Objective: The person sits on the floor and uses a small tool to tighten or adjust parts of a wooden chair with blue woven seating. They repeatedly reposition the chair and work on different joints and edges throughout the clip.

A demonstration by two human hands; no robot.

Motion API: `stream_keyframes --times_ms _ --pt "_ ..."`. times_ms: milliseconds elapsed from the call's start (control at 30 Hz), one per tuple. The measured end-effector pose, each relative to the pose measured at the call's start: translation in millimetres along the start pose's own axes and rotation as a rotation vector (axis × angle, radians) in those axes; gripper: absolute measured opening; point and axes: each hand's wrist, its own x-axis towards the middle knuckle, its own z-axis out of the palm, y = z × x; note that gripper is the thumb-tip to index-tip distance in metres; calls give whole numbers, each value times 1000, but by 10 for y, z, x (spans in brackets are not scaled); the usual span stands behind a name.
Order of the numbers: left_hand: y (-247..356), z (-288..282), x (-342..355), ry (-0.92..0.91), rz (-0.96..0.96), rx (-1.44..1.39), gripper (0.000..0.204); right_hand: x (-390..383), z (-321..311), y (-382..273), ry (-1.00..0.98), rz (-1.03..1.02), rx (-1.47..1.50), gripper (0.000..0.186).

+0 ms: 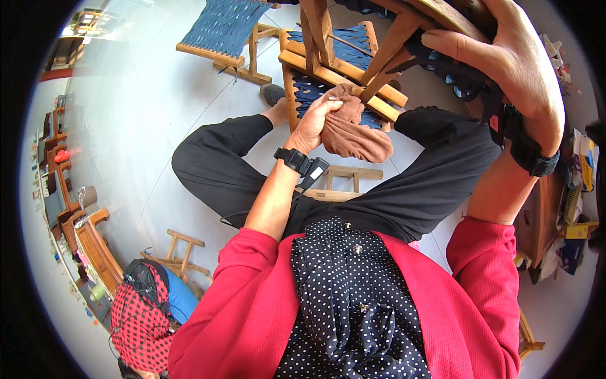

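Observation:
My left hand [310,122] is closed round a bunched brown cloth [361,140], which hangs from its fingers against a wooden folding stool [347,81]. The stool has pale wooden rails and crossed legs, and it stands tilted between my knees. My right hand [514,60] wraps over its upper rail at the top right, thumb on the near side; the other fingers are partly hidden. Dark blue strapping shows below that rail. Under the held stool sits another stool with a blue woven seat [309,91].
Another blue woven stool [227,28] stands at the far left. A small wooden frame [353,180] lies between my legs. A person in a red-and-black checked top [142,316] sits low at the left near a wooden stool frame [180,252]. Boxes [584,164] are piled at the right.

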Motion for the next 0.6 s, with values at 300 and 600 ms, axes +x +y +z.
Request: stream_keyframes --times_ms 300,600 --pt "126 -90 1 66 48 -47 40 71 -23 -109 14 -1 -8 83" --pt "201 -103 -89 13 51 -104 44 166 -110 -27 -63 339 158 85"
